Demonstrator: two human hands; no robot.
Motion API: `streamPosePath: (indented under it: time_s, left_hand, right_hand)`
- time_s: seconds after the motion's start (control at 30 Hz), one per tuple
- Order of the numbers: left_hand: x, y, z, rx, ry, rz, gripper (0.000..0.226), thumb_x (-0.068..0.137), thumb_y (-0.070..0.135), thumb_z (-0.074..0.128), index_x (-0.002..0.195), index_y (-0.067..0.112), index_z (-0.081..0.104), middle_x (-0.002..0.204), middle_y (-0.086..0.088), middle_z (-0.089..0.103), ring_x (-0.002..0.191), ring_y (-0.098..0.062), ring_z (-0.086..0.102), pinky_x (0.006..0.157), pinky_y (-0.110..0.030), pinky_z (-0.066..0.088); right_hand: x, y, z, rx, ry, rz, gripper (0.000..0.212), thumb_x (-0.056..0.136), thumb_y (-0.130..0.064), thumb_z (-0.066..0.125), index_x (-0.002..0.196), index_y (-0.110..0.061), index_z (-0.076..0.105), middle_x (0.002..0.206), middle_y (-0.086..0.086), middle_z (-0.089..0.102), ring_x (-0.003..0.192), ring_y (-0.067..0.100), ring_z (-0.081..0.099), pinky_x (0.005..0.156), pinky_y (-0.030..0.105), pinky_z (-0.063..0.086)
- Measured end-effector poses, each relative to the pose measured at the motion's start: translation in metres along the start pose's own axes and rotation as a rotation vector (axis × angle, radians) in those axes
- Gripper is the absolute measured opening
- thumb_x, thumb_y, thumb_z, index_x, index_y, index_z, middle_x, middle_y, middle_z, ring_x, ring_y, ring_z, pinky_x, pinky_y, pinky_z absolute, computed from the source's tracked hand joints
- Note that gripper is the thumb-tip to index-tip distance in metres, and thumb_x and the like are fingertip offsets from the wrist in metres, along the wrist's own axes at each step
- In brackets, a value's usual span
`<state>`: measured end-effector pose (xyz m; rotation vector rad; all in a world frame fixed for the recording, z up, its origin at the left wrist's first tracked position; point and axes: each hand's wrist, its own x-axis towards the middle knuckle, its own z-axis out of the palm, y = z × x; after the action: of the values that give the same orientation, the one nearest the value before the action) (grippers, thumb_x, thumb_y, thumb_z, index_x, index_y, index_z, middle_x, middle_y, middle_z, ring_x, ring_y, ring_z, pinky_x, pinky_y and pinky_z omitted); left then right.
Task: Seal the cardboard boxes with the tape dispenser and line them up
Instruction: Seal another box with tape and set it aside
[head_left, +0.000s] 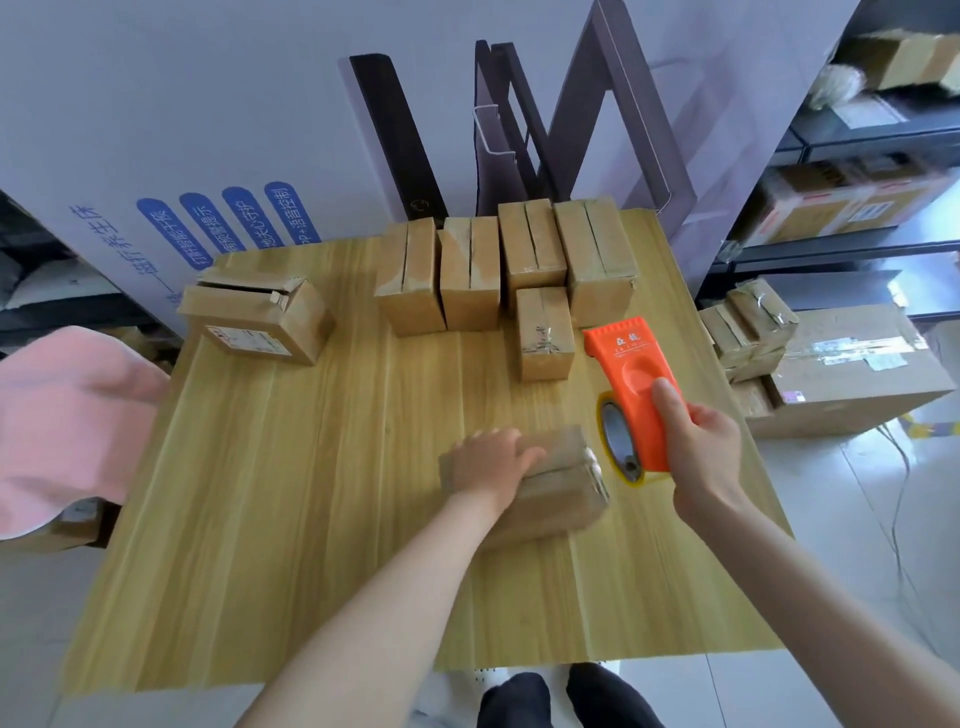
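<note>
Fig.: surroundings. Wooden table, pale plank-grain top, centre of view. Pink cloth at L edge, just beside table. White panel w/ blue vertical labels stands behind table's far-L corner. Dark frame parts lean vs. wall behind table's far edge. R side: dark metal rack w/ taped cartons on shelves. Large taped carton on floor near table's R edge. Thin cable runs over pale tiled floor.
</note>
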<state>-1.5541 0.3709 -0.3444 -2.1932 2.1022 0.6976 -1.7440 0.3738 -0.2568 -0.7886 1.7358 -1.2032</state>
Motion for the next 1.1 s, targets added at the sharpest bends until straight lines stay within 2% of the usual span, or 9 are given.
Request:
streamPosePath:
  time_s: [0.13, 0.3, 0.4, 0.5, 0.63, 0.73, 0.9, 1.0, 1.1]
  left_hand:
    - [-0.015, -0.052, 0.008, -0.123, 0.126, -0.402, 0.053, 0.093, 0.064, 0.031, 0.105, 0.019, 0.058, 0.103, -0.002, 0.066, 0.095, -0.027, 0.061, 0.078, -0.038, 0.050]
    - [-0.034, -0.061, 0.018, -0.377, 0.172, -0.583, 0.048, 0.093, 0.052, 0.046, 0.124, 0.016, 0.055, 0.118, -0.003, 0.064, 0.108, -0.027, 0.060, 0.083, -0.035, 0.048]
    - [-0.030, -0.049, -0.009, -0.591, 0.338, -0.451, 0.029, 0.092, 0.032, 0.058, 0.118, 0.020, 0.061, 0.116, 0.002, 0.064, 0.110, -0.020, 0.060, 0.088, -0.031, 0.047]
    - [-0.032, -0.025, -0.067, -0.916, 0.413, -0.206, 0.015, 0.096, 0.026, 0.055, 0.103, 0.024, 0.068, 0.101, 0.007, 0.070, 0.098, -0.011, 0.064, 0.082, -0.021, 0.048]
    - [-0.039, -0.007, -0.122, -0.960, 0.371, -0.009, 0.020, 0.098, 0.024, 0.049, 0.100, 0.025, 0.069, 0.099, 0.005, 0.072, 0.095, -0.012, 0.065, 0.090, -0.032, 0.051]
    - [-0.047, -0.004, -0.134, -0.973, 0.341, 0.042, 0.023, 0.097, 0.025, 0.052, 0.106, 0.020, 0.072, 0.100, 0.008, 0.072, 0.096, -0.007, 0.066, 0.093, -0.033, 0.051]
    - [-0.054, -0.001, -0.148, -1.109, 0.310, -0.028, 0.034, 0.098, 0.028, 0.053, 0.129, 0.015, 0.058, 0.115, 0.001, 0.066, 0.103, -0.008, 0.061, 0.086, -0.024, 0.049]
    - [-0.056, 0.001, -0.162, -1.309, 0.176, -0.134, 0.028, 0.100, 0.031, 0.048, 0.112, 0.014, 0.067, 0.091, 0.002, 0.067, 0.079, -0.009, 0.061, 0.068, -0.022, 0.047]
    - [-0.057, -0.002, -0.172, -1.313, 0.061, -0.193, 0.020, 0.097, 0.030, 0.054, 0.090, 0.019, 0.069, 0.079, 0.004, 0.065, 0.070, -0.009, 0.060, 0.066, -0.023, 0.048]
  right_hand:
    - [-0.009, -0.001, 0.004, -0.029, -0.157, -0.021, 0.040, 0.092, -0.028, 0.061, 0.058, -0.007, 0.053, 0.033, -0.008, 0.047, 0.035, 0.011, 0.045, 0.031, 0.014, 0.032]
    - [-0.019, -0.002, 0.013, -0.084, -0.345, -0.011, 0.035, 0.090, -0.029, 0.064, 0.073, 0.001, 0.064, 0.045, 0.006, 0.060, 0.033, 0.020, 0.055, 0.030, 0.024, 0.041]
    - [-0.019, -0.008, 0.016, -0.130, -0.408, -0.065, 0.028, 0.090, -0.029, 0.065, 0.077, -0.004, 0.068, 0.055, 0.016, 0.063, 0.040, 0.027, 0.058, 0.034, 0.031, 0.047]
    - [-0.021, -0.021, 0.017, -0.171, -0.459, -0.156, 0.023, 0.090, -0.025, 0.065, 0.073, -0.011, 0.069, 0.055, 0.015, 0.062, 0.041, 0.024, 0.058, 0.035, 0.031, 0.049]
    - [-0.023, -0.037, 0.021, -0.206, -0.483, -0.240, 0.028, 0.090, -0.024, 0.066, 0.074, -0.001, 0.068, 0.059, 0.024, 0.062, 0.041, 0.025, 0.058, 0.036, 0.036, 0.051]
    - [-0.027, -0.048, 0.022, -0.223, -0.491, -0.293, 0.023, 0.089, -0.025, 0.066, 0.074, -0.007, 0.069, 0.051, 0.010, 0.063, 0.041, 0.023, 0.059, 0.037, 0.043, 0.053]
    - [-0.033, -0.059, 0.022, -0.236, -0.514, -0.346, 0.020, 0.089, -0.024, 0.067, 0.071, -0.015, 0.067, 0.044, -0.004, 0.059, 0.037, 0.016, 0.057, 0.037, 0.049, 0.052]
    - [-0.035, -0.062, 0.022, -0.248, -0.534, -0.388, 0.019, 0.088, -0.023, 0.067, 0.072, -0.014, 0.068, 0.046, -0.001, 0.059, 0.039, 0.019, 0.058, 0.038, 0.052, 0.051]
    - [-0.036, -0.064, 0.022, -0.273, -0.549, -0.435, 0.015, 0.087, -0.024, 0.068, 0.075, -0.016, 0.071, 0.053, 0.007, 0.063, 0.042, 0.023, 0.059, 0.038, 0.054, 0.049]
